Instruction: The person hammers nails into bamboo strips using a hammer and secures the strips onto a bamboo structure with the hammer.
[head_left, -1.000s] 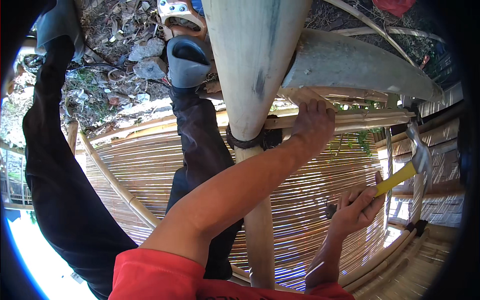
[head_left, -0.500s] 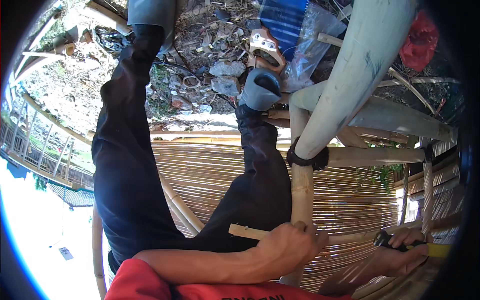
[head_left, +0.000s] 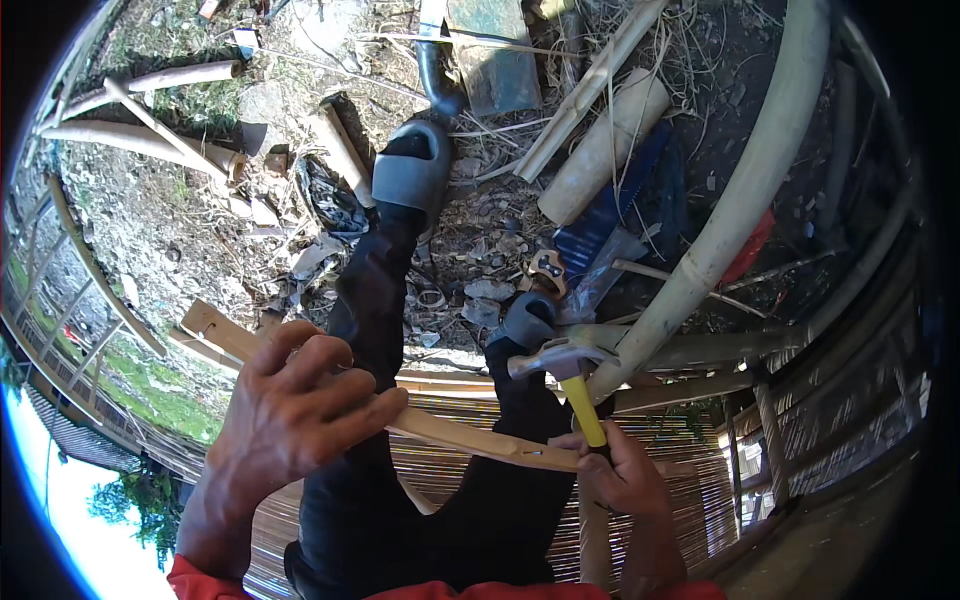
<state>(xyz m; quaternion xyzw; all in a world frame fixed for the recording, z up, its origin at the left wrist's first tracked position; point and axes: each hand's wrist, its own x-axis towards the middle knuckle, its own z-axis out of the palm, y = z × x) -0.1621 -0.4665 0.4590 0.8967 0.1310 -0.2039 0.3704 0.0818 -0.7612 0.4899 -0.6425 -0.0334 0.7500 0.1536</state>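
A split bamboo strip (head_left: 450, 432) slants across above my lap, its far end at the left. My left hand (head_left: 300, 405) is closed around it toward that end, fingers curled. In my right hand (head_left: 622, 472) is a claw hammer (head_left: 580, 408) with a yellow handle, held with its metal head up. The strip's right end meets the fingers of this hand. Near that end a small slit or nail shows on the strip; I cannot tell which.
A thick bamboo pole (head_left: 735, 215) curves down at the right. Behind my legs is a slatted bamboo panel (head_left: 440, 475). On the littered ground lie a handsaw (head_left: 547, 270), a cut bamboo piece (head_left: 607, 145) and a black plastic bag (head_left: 335, 205). Bamboo lengths (head_left: 150, 140) lie at the far left.
The hammer has come from the lower right to the middle and now stands head up. My left hand has moved left along with the strip, which now stretches between both hands. The view has shifted.
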